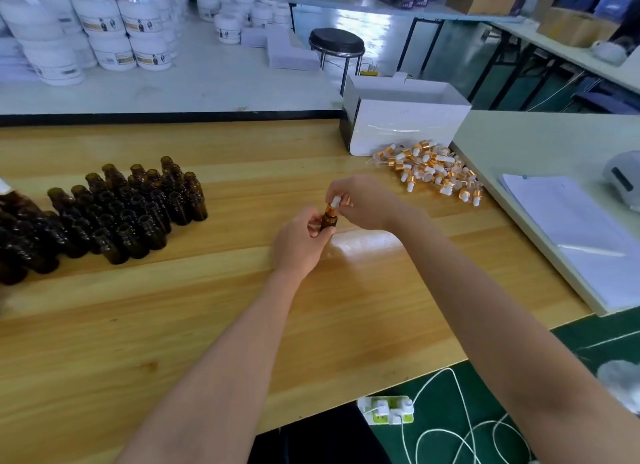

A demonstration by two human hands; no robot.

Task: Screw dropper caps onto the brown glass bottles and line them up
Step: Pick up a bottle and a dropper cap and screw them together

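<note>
Head view: left hand (299, 243) grips one brown bottle (328, 220) upright above mid wooden table (173, 307), fingers curled round its body. Right hand (360, 202) pinches dropper cap (335, 201) seated on bottle neck. Uncapped bottles (114, 210) clustered at left; loose caps (433, 171) heaped far right beside white box (401, 124).

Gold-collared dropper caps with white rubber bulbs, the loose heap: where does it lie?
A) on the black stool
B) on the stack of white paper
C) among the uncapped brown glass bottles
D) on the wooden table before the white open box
D: the heap of gold-collared dropper caps lies on the wooden table just before the white open box, apart from the brown glass bottles.
</note>
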